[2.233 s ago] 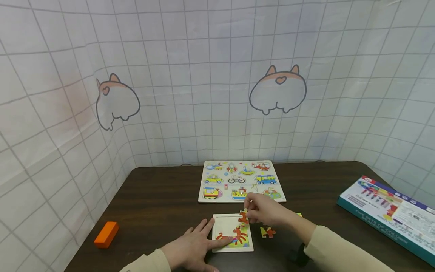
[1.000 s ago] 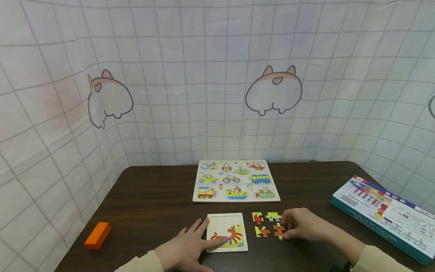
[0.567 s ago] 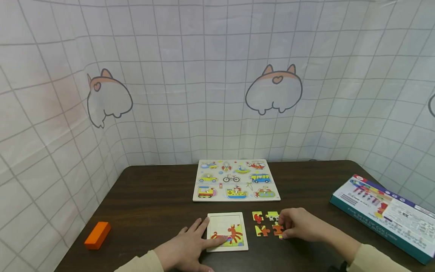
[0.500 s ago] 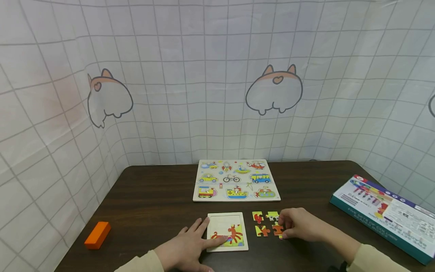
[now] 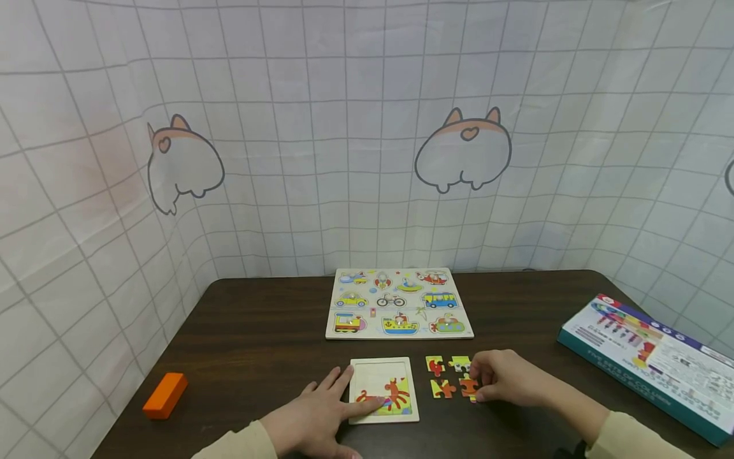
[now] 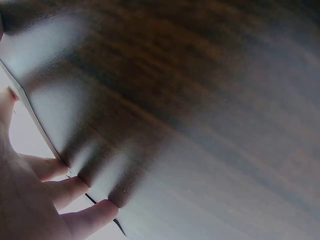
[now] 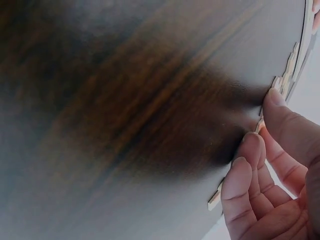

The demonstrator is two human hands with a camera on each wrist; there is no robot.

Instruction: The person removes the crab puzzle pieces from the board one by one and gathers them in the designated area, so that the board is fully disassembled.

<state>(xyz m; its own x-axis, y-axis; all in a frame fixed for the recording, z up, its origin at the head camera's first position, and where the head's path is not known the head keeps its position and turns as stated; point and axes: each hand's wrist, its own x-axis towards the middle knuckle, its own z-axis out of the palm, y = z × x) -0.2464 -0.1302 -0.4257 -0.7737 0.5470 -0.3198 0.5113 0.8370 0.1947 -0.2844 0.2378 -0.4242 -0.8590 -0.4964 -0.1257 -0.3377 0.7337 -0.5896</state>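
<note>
A small puzzle tray (image 5: 381,364) lies near the front of the table, with a red animal picture filling its lower part. My left hand (image 5: 318,414) is spread flat beside it, index finger stretched over the picture and another fingertip at the tray's left edge. To the right, my right hand (image 5: 510,377) pinches the edge of an orange puzzle piece (image 5: 468,386) lying on the table. Around that piece are a red-and-yellow piece (image 5: 434,365), a yellow piece with eyes (image 5: 459,364) and an orange-and-yellow piece (image 5: 443,389). In the right wrist view the fingertips hide much of the pinched piece.
Behind the tray lies a wooden vehicle puzzle board (image 5: 399,304). An orange block (image 5: 165,396) sits at the table's left edge. On the right rests a flat printed box (image 5: 654,366). A white gridded curtain (image 5: 367,159) encloses the table's back and sides.
My right hand has moved from the tray's upper right corner to the loose pieces, carrying the orange piece there, then slid it slightly left. My left hand stays on the tray.
</note>
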